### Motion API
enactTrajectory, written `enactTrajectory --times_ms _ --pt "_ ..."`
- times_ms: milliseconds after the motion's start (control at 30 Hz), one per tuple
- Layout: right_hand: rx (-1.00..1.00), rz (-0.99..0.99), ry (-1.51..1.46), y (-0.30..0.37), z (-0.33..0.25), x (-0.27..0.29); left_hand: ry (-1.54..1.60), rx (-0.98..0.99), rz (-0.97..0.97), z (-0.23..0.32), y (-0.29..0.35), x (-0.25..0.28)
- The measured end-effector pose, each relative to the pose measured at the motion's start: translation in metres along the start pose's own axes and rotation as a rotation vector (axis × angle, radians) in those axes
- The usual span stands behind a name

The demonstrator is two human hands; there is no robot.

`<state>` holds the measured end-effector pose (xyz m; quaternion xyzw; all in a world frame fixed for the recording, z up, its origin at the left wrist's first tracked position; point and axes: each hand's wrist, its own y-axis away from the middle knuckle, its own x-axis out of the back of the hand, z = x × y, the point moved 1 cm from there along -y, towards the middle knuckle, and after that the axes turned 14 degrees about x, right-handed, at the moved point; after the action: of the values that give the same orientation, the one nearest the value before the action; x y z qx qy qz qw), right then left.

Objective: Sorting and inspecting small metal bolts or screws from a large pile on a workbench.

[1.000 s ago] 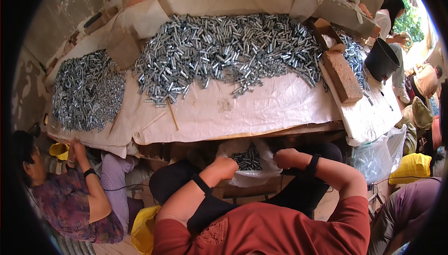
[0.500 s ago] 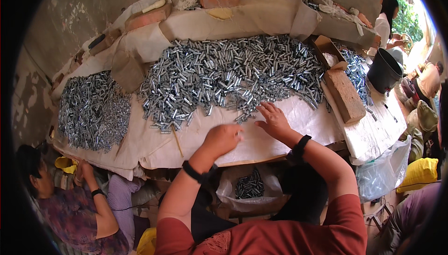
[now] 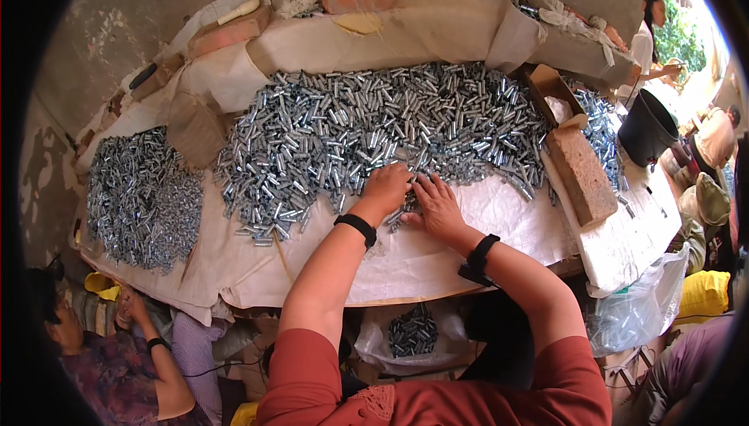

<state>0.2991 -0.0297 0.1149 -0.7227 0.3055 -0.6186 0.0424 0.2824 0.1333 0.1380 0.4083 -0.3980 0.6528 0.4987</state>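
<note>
A broad heap of small silvery metal tubes [image 3: 312,133] covers the middle of the table. At the heap's near edge my left hand [image 3: 388,186] has its fingers curled inward, and their tips are hidden, so what it holds cannot be made out. Close beside it, my right hand [image 3: 437,207] lies on the near edge of the heap with fingers stretched and thumb apart. A few loose tubes lie between the two hands. Both wrists wear black bands.
To the left is another heap [image 3: 144,200] with smaller pieces. A brick [image 3: 579,176], an open cardboard box [image 3: 550,86] and a black bucket [image 3: 647,126] stand on the right. A lined container of tubes [image 3: 390,352] sits below the table edge. Another person [image 3: 133,371] works at lower left.
My left hand has moved forward from above the bare cloth to the heap's edge. My right hand has shifted slightly left and nearer, so the hands are now close together.
</note>
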Motion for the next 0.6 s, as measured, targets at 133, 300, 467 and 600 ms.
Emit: enactTrajectory --times_ms 133,300,467,600 --pt "0.015 -0.061 0.003 0.002 -0.019 -0.002 0.025 -0.115 0.083 -0.02 0.017 0.0" --pt "0.052 -0.055 -0.052 0.016 -0.03 0.003 -0.014 -0.035 0.104 -0.013 0.057 0.01" --pt "0.135 -0.122 -0.161 0.03 -0.045 0.01 -0.064 0.033 0.012 -0.007 0.092 0.018" --pt "0.165 -0.124 -0.185 0.037 -0.05 0.013 -0.049 0.048 0.084 -0.009 0.115 0.02"
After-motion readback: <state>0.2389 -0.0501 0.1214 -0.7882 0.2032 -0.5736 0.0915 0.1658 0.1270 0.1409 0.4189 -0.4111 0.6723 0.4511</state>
